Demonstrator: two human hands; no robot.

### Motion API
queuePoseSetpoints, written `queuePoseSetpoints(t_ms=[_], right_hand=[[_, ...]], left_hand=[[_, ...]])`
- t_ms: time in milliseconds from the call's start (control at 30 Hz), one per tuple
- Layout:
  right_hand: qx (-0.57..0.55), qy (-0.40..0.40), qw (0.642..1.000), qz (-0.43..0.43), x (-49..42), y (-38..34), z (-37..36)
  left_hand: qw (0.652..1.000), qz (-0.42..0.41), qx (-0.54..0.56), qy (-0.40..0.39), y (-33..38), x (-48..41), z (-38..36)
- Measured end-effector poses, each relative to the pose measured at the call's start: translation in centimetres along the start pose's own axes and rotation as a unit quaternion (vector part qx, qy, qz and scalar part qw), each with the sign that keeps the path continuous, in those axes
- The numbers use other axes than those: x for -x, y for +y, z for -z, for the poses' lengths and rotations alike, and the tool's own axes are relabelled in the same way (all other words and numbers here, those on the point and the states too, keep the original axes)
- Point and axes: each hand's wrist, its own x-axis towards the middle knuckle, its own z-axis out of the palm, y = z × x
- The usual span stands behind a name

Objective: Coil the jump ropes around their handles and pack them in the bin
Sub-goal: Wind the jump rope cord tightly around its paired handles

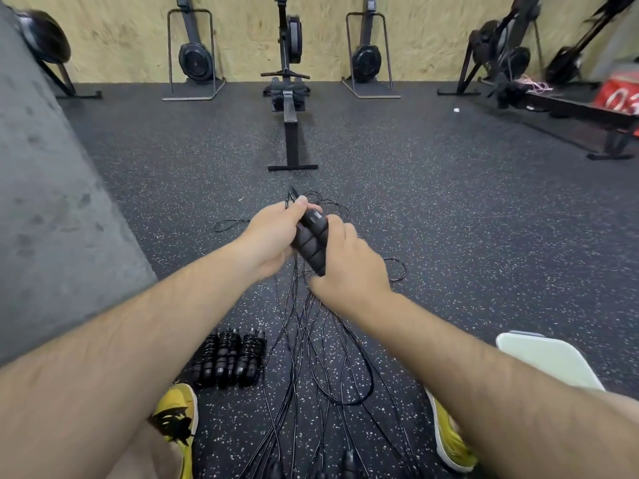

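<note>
In the middle of the frame the left hand (273,236) and the right hand (349,267) meet on a pair of black handles (311,242), padded and ribbed in soft bulges, held side by side above the floor. The left hand's fingers are curled round the upper part with the thumb laid along the top; the right hand's fingers are wrapped round the lower end, seen from the back. Thin glossy black cord leaves the handles and joins the loose ropes (311,357), a tangle of long loops spread over the speckled black rubber floor (449,219) down the lower centre. At lower left, three coiled ropes (228,357) lie side by side, each a stubby bundle tightly wound in cord. A yellow shoe (178,416) shows at the bottom left and another (449,440) at the bottom right. A smooth white plastic piece (546,361) with rounded corners lies at lower right; whether it is the bin cannot be told. A black rowing machine (289,126) stands at top centre before a chipboard wall (114,39), with rough grey concrete (41,202) at the left
</note>
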Motion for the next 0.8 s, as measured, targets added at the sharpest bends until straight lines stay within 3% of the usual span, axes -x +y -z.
queuePoseSetpoints(t_ms=[33, 100, 167, 200, 233, 300, 367, 467, 567, 733, 800], right_hand=[[0.010, -0.005, 1.000, 0.007, -0.5, 0.3, 0.5], [0.039, -0.014, 0.999, 0.032, -1.4, 1.0, 1.3], [0.054, -0.015, 0.997, 0.060, -2.1, 1.6, 2.0], [0.057, -0.019, 0.996, 0.072, -2.5, 1.9, 2.2], [0.063, -0.026, 0.994, 0.084, -2.9, 2.1, 2.4], [0.079, -0.043, 0.990, 0.113, -3.6, 2.3, 2.6], [0.093, -0.051, 0.984, 0.140, -4.2, 2.3, 2.5], [0.096, -0.064, 0.978, 0.172, -4.8, 2.0, 2.1], [0.075, -0.061, 0.979, 0.177, -5.2, 1.7, 2.0], [0.132, 0.049, 0.985, 0.100, -6.0, 2.0, 1.7], [0.104, 0.047, 0.990, 0.082, -6.1, 2.3, 1.8]], left_hand=[[0.999, 0.011, -0.035, 0.001, 0.3, 0.0, 0.3], [0.972, 0.028, -0.235, 0.015, 1.4, 0.7, 1.3], [0.868, -0.031, -0.490, 0.075, 1.8, 1.3, 2.8], [0.816, -0.089, -0.563, 0.098, 1.9, 1.3, 3.6], [0.790, -0.149, -0.587, 0.095, 1.9, 1.4, 4.2], [0.774, -0.245, -0.583, 0.000, 1.9, 1.5, 5.0], [0.714, -0.305, -0.624, -0.094, 1.2, 1.0, 4.9], [0.637, -0.329, -0.692, -0.088, -0.3, -0.4, 4.0], [0.620, -0.353, -0.700, -0.037, -0.2, -1.5, 2.9], [0.666, -0.332, -0.668, 0.016, 0.3, -2.2, 3.2], [0.654, -0.333, -0.678, 0.037, 0.4, -2.3, 3.6]])
